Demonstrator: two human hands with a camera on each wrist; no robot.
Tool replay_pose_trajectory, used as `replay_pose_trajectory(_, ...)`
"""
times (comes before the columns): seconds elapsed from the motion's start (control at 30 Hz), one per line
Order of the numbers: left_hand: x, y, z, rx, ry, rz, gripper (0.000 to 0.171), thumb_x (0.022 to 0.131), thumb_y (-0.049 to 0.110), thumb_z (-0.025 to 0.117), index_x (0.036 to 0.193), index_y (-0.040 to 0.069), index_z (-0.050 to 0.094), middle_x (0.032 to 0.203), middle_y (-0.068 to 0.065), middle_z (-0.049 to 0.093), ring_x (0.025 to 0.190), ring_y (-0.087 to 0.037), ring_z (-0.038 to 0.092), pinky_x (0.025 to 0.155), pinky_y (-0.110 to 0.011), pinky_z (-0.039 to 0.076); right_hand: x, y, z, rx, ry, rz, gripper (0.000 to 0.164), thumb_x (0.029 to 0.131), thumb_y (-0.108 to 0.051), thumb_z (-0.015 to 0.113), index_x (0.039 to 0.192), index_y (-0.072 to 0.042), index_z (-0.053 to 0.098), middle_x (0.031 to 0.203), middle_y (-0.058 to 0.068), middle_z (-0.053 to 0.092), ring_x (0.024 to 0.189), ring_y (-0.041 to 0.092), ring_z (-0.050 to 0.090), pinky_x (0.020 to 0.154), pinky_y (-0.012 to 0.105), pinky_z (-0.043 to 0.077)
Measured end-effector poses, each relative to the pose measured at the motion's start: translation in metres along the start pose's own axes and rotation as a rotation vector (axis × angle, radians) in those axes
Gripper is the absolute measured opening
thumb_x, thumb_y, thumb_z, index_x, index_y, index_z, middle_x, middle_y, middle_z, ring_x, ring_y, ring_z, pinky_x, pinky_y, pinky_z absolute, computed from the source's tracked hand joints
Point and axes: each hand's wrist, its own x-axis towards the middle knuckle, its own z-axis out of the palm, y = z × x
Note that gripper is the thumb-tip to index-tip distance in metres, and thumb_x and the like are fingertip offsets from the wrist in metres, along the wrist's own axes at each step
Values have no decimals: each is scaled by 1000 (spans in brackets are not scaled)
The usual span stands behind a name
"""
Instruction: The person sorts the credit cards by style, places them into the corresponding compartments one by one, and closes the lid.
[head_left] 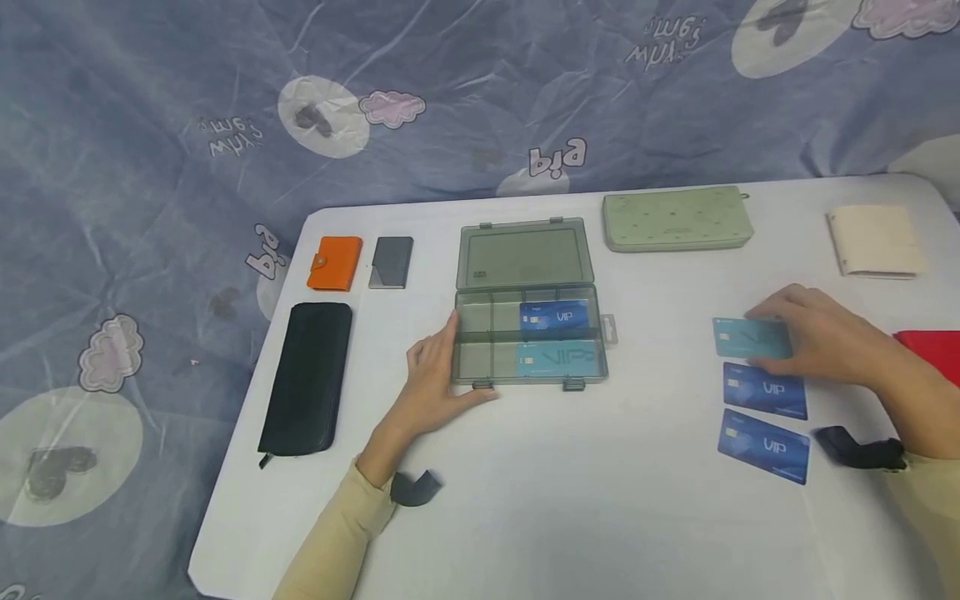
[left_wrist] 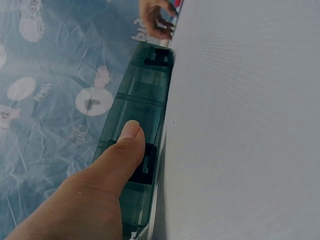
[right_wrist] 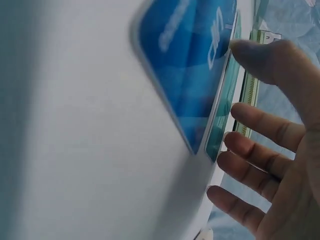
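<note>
Black and long, a pouch (head_left: 305, 379) lies flat on the white table (head_left: 585, 492), well to the left of the see-through green divided box (head_left: 504, 337). An orange snap wallet (head_left: 335, 263) and then a small grey holder (head_left: 391, 262) also lie left of the box, about level with its lid (head_left: 527, 255). Next comes the left hand (head_left: 435, 379), spread about the box's near left corner: its straight thumb rests on the front wall by a latch, and its fingers extend along the left side. The lid is folded back on the far side of the box, whose far row holds a blue VIP card (head_left: 555, 316) and whose near row holds a teal card (head_left: 557, 359), both toward its right end. Behind the box and to its right sits a sage green case (head_left: 678, 218). Well right of the box are a second teal card (head_left: 738, 337) and two more blue cards (head_left: 765, 390); the right hand (head_left: 821, 337) is at that teal card's right end, thumb and loosely bent fingers apart, whether touching it I cannot tell. Farther right of the box lie a cream wallet (head_left: 876, 240) and, at the edge of view, something red (head_left: 933, 350)
</note>
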Motion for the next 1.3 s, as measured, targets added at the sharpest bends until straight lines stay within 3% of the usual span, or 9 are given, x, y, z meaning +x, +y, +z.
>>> replay_pose_trajectory(0.4, -1, -1, 0, -8, -1, -8, 121, 68, 68, 66, 150, 13, -4, 154, -6, 20, 133, -22, 28, 102, -47, 16, 14, -2, 2, 3, -33, 3, 66, 58, -31, 88, 108, 0, 59, 106, 14, 56, 94, 28, 47, 80, 51, 46)
replay_pose_trajectory(0.73, 0, -2, 1, 5, -4, -4, 121, 68, 67, 67, 150, 13, -3, 155, -6, 19, 134, -19, 28, 102, -47, 15, 20, -10, -1, 46, -113, 108, 81, 66, -42, 81, 122, 6, 48, 117, 27, 52, 102, 38, 48, 83, 58, 44)
replay_pose_trajectory(0.9, 0, -1, 2, 1, -15, -11, 121, 68, 67, 67, 150, 14, -4, 154, -6, 20, 134, -18, 27, 103, -47, 15, 19, -20, 0, 29, -113, 79, 76, 66, -40, 82, 121, 3, 51, 117, 25, 53, 103, 38, 50, 83, 58, 45)
replay_pose_trajectory(1.1, 0, 0, 1, 6, -19, -12, 121, 68, 67, 67, 150, 13, -4, 155, -6, 19, 135, -19, 27, 103, -47, 15, 22, -45, -11, 12, -30, 33, 68, 65, -37, 83, 118, -3, 57, 113, 20, 59, 98, 34, 54, 79, 56, 47)
replay_pose_trajectory(1.3, 0, 0, 0, 11, -11, -12, 121, 68, 66, 68, 150, 14, -5, 155, -6, 19, 135, -19, 27, 103, -46, 15, 39, -96, -19, 4, 108, -188, 54, 61, -31, 84, 106, -8, 65, 96, 5, 65, 84, 19, 55, 73, 41, 44)
